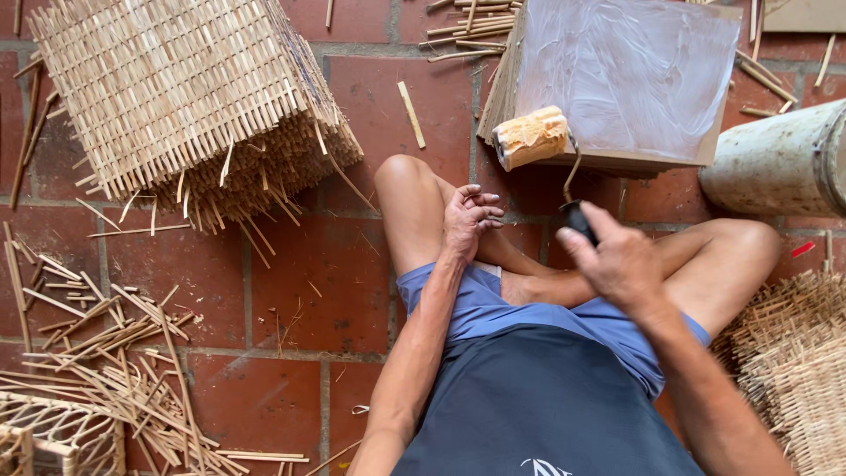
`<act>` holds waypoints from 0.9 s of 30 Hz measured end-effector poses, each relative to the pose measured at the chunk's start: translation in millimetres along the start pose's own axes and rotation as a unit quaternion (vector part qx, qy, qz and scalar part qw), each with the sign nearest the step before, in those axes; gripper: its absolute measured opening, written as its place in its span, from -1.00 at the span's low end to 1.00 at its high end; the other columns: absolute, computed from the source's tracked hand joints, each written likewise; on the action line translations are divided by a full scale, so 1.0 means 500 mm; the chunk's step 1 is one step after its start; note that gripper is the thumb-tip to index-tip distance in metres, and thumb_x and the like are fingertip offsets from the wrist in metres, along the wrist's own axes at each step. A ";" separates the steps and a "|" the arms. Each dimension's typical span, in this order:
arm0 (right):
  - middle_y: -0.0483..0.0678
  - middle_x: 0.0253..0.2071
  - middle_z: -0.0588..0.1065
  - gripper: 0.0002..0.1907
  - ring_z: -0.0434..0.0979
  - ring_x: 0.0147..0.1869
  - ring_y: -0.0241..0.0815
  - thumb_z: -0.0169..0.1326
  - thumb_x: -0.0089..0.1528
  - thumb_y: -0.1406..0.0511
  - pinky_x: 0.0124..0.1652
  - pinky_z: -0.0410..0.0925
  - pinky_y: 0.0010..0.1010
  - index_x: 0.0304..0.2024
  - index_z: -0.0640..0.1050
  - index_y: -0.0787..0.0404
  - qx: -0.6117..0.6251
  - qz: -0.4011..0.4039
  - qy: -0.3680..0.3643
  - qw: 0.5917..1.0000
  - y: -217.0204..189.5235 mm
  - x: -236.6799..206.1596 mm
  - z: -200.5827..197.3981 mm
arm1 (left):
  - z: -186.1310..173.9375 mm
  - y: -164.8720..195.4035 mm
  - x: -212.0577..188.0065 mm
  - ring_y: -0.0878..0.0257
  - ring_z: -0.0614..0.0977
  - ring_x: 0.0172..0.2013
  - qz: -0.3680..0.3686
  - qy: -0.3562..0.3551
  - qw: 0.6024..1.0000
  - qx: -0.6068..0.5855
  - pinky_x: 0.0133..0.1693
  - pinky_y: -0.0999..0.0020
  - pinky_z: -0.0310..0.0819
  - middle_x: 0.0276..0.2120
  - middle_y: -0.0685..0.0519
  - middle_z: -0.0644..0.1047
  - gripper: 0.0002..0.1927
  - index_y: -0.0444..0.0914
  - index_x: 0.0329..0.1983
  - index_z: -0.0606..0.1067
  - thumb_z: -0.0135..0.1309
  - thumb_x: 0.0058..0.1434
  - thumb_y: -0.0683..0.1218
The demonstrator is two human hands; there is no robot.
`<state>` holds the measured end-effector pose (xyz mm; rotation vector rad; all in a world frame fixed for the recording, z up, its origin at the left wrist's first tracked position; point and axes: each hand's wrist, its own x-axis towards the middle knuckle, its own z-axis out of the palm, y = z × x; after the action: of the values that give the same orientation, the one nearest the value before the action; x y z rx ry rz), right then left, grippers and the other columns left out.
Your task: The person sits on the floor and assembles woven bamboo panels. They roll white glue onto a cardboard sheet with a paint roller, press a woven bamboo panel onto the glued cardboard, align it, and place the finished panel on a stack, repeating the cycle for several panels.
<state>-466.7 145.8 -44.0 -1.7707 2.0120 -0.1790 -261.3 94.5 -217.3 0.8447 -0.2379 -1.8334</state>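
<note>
My right hand [617, 260] grips the black handle of a small paint roller [531, 137], whose yellowish foam sleeve rests at the near left edge of a cardboard stack [634, 75] smeared with white glue or paint. Resting on my left knee, my left hand [467, 216] holds nothing and its fingers are slightly spread. I sit cross-legged on the red tile floor, in blue shorts and a dark shirt.
A large woven bamboo mat piece [185, 97] lies at upper left. Loose bamboo strips [106, 353] litter the lower left, near a woven frame at the corner. A pale cylinder container [775, 163] lies at right, above a woven basket piece [793, 370].
</note>
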 end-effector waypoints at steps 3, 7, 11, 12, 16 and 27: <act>0.27 -0.24 0.60 -0.43 0.61 -0.16 0.35 0.11 0.27 -0.06 -0.17 0.44 0.13 0.27 0.49 -0.06 -0.110 -0.032 -0.019 0.993 0.061 0.067 -0.074 | 0.004 -0.004 -0.011 0.09 0.66 -0.29 -0.002 -0.003 1.000 0.009 -0.33 0.24 0.65 -0.11 -0.16 0.54 -0.52 -0.27 0.13 0.26 -0.01 0.17 -0.42; 0.11 -0.29 0.61 -0.55 0.63 -0.22 0.19 0.03 0.33 -0.08 -0.28 0.47 0.02 0.15 0.55 -0.08 -0.181 -0.120 -0.091 0.972 0.094 0.189 -0.193 | 0.020 -0.023 -0.026 0.09 0.67 -0.29 0.006 -0.003 1.000 0.017 -0.32 0.23 0.66 -0.12 -0.15 0.53 -0.51 -0.26 0.13 0.27 0.01 0.16 -0.43; -0.01 -0.35 0.64 -0.49 0.64 -0.26 0.02 0.02 0.31 -0.16 -0.38 0.47 -0.15 0.18 0.59 -0.16 -0.301 -0.179 -0.104 0.931 0.121 0.268 -0.287 | 0.049 -0.049 -0.018 0.08 0.67 -0.29 0.007 0.016 0.999 0.030 -0.32 0.22 0.66 -0.12 -0.16 0.53 -0.52 -0.25 0.12 0.28 0.02 0.17 -0.42; -0.05 -0.35 0.64 -0.50 0.65 -0.29 -0.03 0.02 0.30 -0.16 -0.40 0.47 -0.18 0.18 0.59 -0.19 -0.321 -0.158 -0.114 0.927 0.144 0.272 -0.311 | 0.058 -0.052 -0.012 0.08 0.66 -0.30 0.004 0.023 0.999 0.028 -0.32 0.23 0.66 -0.12 -0.16 0.53 -0.53 -0.25 0.12 0.28 0.02 0.18 -0.42; -0.18 -0.31 0.65 -0.49 0.63 -0.37 -0.16 0.04 0.20 -0.20 -0.47 0.43 -0.31 0.12 0.64 -0.31 -0.360 -0.126 -0.082 0.921 0.323 0.263 -0.382 | 0.089 -0.064 0.009 0.09 0.66 -0.31 0.008 0.033 0.999 0.024 -0.34 0.23 0.65 -0.12 -0.14 0.54 -0.54 -0.25 0.12 0.29 0.00 0.17 -0.41; 0.04 -0.30 0.58 -0.69 0.60 -0.29 -0.24 0.30 0.29 0.19 -0.18 0.44 -0.42 -0.02 0.58 0.21 -0.008 -0.169 0.003 0.986 0.751 0.257 -0.356 | 0.133 -0.069 0.042 0.10 0.67 -0.29 0.002 0.040 0.998 0.040 -0.32 0.23 0.66 -0.13 -0.13 0.55 -0.66 -0.25 0.11 0.32 0.05 0.29 -0.31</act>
<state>-890.4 49.5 -61.6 -2.1129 1.7064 -0.2740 -333.9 76.3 -196.1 0.9710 -0.2642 -1.7926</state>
